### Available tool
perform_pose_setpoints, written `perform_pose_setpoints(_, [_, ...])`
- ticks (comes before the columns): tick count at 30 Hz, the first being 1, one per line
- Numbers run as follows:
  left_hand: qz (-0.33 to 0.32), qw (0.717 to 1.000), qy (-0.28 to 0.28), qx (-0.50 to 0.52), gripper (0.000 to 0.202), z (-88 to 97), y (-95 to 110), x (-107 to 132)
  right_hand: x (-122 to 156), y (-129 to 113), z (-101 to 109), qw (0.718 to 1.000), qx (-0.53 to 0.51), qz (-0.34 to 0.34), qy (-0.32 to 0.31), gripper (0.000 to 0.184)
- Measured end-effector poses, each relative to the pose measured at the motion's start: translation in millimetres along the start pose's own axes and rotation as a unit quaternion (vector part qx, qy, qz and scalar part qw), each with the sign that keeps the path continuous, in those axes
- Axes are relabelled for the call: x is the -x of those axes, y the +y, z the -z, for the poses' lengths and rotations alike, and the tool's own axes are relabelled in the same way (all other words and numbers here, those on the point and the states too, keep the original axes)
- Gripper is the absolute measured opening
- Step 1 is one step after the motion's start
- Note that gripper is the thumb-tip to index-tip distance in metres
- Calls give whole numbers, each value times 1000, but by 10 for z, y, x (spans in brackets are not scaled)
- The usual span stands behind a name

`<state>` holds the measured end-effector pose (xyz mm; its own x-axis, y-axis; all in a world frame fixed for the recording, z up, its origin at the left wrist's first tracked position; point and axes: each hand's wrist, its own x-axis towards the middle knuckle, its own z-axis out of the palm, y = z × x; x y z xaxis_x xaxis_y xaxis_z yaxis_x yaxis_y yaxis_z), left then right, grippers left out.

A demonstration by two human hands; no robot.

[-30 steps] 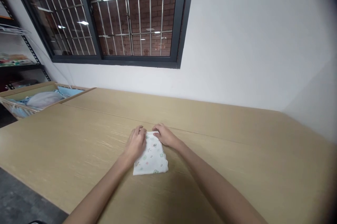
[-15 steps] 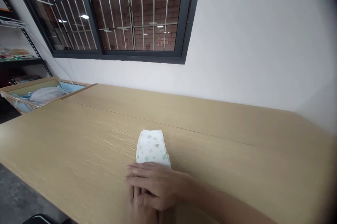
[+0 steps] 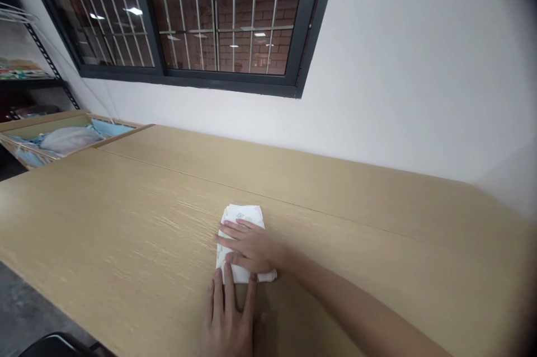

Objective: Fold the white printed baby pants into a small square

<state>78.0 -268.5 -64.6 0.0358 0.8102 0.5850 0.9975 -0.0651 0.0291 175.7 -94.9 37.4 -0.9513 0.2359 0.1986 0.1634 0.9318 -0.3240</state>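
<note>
Cloth bundle, white with small green prints, sits folded into a narrow rectangle near the middle of the wooden surface, its long axis running 12 to 6 o'clock. Its far end lies just short of the seam between two surface panels.

Hand status as read from my station: the right hand enters from 3 o'clock and lies flat across the bundle, fingers spread and pointing toward 9 o'clock. The left hand sits at 6 o'clock, open with fingers spread and pointing toward 12 o'clock, its fingertips at the near end of the bundle. Neither hand pinches the cloth. The two hands are close but not touching.

At 10 o'clock, well apart from the bundle, a wicker basket stands beyond the surface's corner, holding blue fabric and a pale grey bundle. Further out at 10 o'clock stands a black metal shelving rack. A barred window is set in the white wall at 12 o'clock, with brickwork visible through it. Grey floor shows at 8 o'clock.
</note>
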Motion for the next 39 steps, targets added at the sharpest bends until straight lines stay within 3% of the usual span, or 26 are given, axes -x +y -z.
perform_pose_setpoints(5, [10, 1000, 5, 0, 77, 108, 84, -55, -116, 313, 71, 999, 27, -39, -3, 55])
perform_pose_setpoints(10, [3, 1000, 5, -8, 72, 147, 71, -86, -175, 430, 96, 997, 50, -52, -3, 57])
perform_pose_setpoints(16, [-20, 1000, 15, -16, 70, 91, 7, -75, -127, 388, 93, 992, 101, -59, 50, 56])
perform_pose_setpoints(20, [-57, 998, 27, -20, 46, 73, -223, -134, 47, 191, 174, 978, 137, -115, 111, 48])
perform_pose_setpoints(23, [-83, 996, -15, 32, 24, 192, -482, -296, 263, -31, 250, 982, 95, -139, 92, 37])
perform_pose_setpoints(27, [-94, 986, -74, 120, 20, 432, -751, -565, 590, -279, 275, 991, 8, -129, 39, 31])
perform_pose_setpoints(30, [-113, 971, -114, 178, 22, 565, -820, -726, 783, -350, 218, 992, -22, -119, 43, 57])
perform_pose_setpoints(32, [-94, 957, -154, 226, 24, 626, -842, -825, 853, -349, 170, 992, -30, -117, 45, 74])
perform_pose_setpoints(33, [-71, 947, -182, 256, 24, 651, -859, -879, 866, -341, 152, 991, -35, -121, 44, 74])
perform_pose_setpoints(36, [17, 903, -264, 337, 28, 702, -957, -1061, 826, -304, 132, 983, -55, -163, 68, 46])
perform_pose_setpoints(39, [48, 860, -302, 409, 31, 684, -1096, -1231, 707, -249, 157, 966, -67, -216, 128, 26])
